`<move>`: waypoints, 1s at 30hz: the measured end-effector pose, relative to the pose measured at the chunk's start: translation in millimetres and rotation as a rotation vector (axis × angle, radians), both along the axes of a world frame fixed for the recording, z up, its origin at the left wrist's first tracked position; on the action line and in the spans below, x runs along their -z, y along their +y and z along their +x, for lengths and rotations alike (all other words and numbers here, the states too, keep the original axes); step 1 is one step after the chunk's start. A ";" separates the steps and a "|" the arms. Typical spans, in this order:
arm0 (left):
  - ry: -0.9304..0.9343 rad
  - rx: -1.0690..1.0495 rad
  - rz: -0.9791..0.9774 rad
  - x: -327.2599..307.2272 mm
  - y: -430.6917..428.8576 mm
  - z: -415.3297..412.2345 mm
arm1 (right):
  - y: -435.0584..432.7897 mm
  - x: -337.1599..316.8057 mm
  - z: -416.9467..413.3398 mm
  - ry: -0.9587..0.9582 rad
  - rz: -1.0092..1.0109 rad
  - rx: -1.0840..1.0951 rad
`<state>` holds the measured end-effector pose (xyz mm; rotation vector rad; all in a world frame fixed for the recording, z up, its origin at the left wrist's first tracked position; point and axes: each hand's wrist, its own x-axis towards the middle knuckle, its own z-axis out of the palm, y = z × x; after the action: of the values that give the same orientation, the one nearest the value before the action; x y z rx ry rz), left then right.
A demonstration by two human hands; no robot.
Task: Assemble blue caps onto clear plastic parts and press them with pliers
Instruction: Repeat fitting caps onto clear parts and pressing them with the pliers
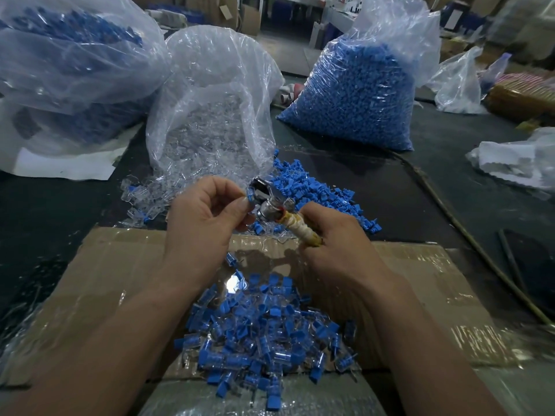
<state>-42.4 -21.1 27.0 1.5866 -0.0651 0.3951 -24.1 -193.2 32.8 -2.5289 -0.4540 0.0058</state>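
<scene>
The left hand [204, 217] pinches a small blue-capped part [249, 193] between thumb and forefinger, holding it at the metal head of the pliers [265, 199]. The right hand [339, 247] is curled round the pliers' tape-wrapped handles. Whether the jaws are closed on the part cannot be told. Both hands hover above a cardboard sheet [105, 280], where a pile of finished parts [261, 334], blue caps on clear bodies, lies between the forearms. Beyond the cardboard, on the dark tabletop [405, 181], loose blue caps [318, 193] lie beside spilled clear parts [144, 193]. Behind them stand an open bag of clear parts [210, 109], a bag of blue caps [354, 94] to its right and another bag [69, 55] at far left.
</scene>
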 end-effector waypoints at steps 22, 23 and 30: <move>0.062 -0.041 -0.154 -4.5 9.4 0.6 | -7.2 5.5 8.2 -0.020 -0.127 -0.002; 0.069 0.012 -0.159 -6.1 9.7 -1.3 | -7.8 5.0 8.3 -0.019 -0.141 -0.007; 0.231 0.469 0.031 -12.2 3.5 -12.4 | -7.5 4.7 8.6 0.089 -0.201 -0.041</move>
<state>-54.7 -17.6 39.2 1.5799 -0.2604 -0.1551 -15.5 -200.7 28.2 -2.7020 -0.4906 0.1869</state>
